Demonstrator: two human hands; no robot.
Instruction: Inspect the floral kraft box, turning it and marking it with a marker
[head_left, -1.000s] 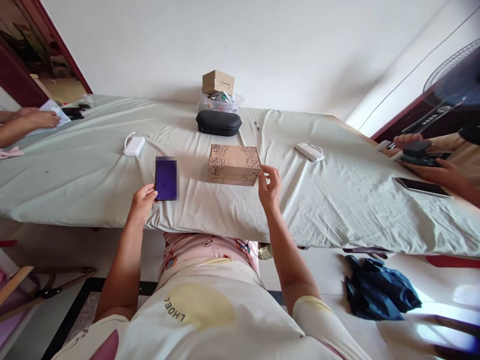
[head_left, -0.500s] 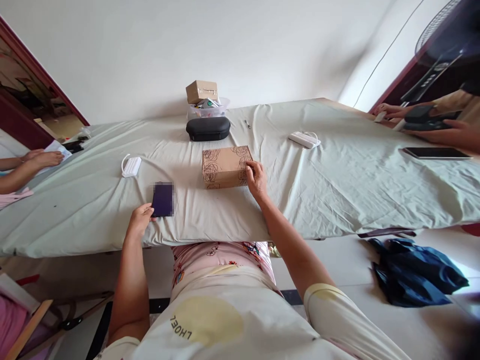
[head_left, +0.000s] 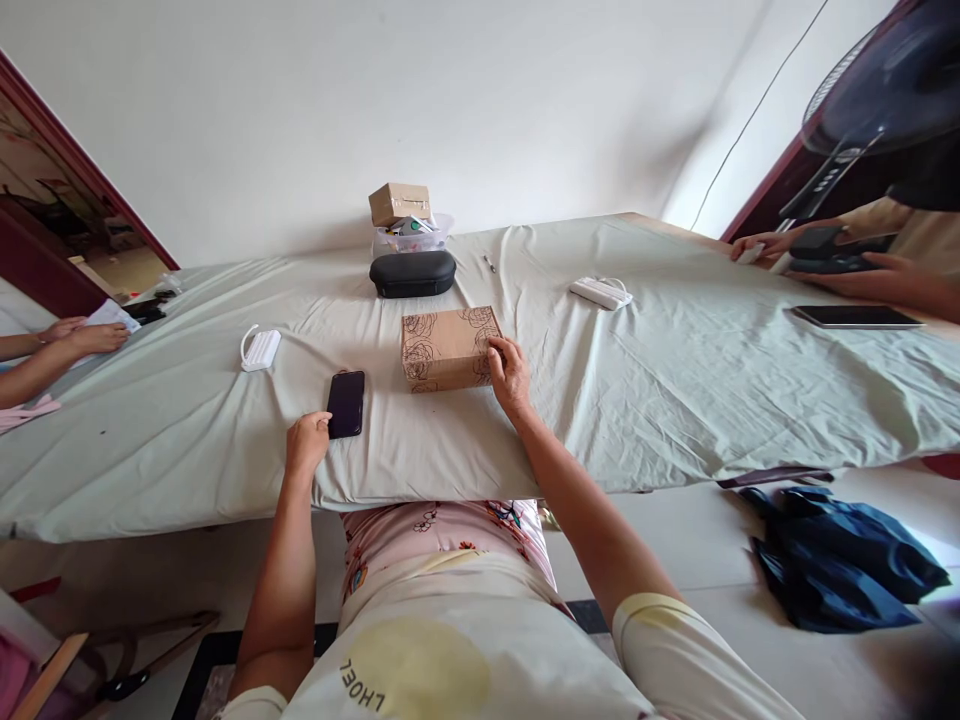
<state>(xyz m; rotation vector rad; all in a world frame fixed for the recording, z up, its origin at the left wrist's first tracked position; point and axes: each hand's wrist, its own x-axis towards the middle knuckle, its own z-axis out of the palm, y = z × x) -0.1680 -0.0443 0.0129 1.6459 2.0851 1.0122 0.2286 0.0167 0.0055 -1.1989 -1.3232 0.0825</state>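
Note:
A brown cardboard box [head_left: 446, 346] printed with rose outlines lies on the pale green sheet [head_left: 660, 380] over the table in front of me. My right hand [head_left: 508, 373] rests on the box's right end, fingers curled over its top edge. A dark phone [head_left: 346, 403] lies flat to the left of the box. My left hand [head_left: 307, 441] sits at the phone's near left corner, fingers curled against it.
Beyond the box lie a black zip case [head_left: 412, 272], a clear tub [head_left: 409, 235] with a small cardboard box [head_left: 400, 202] on top, and two white packs [head_left: 259, 350] [head_left: 600, 293]. Other people's hands work at the left [head_left: 82, 338] and right [head_left: 862, 265] ends. A blue cloth [head_left: 847, 555] lies on the floor.
My right hand has closed onto the box's right end. The phone now lies flat on the sheet with my left hand at its corner. My view swung to the left.

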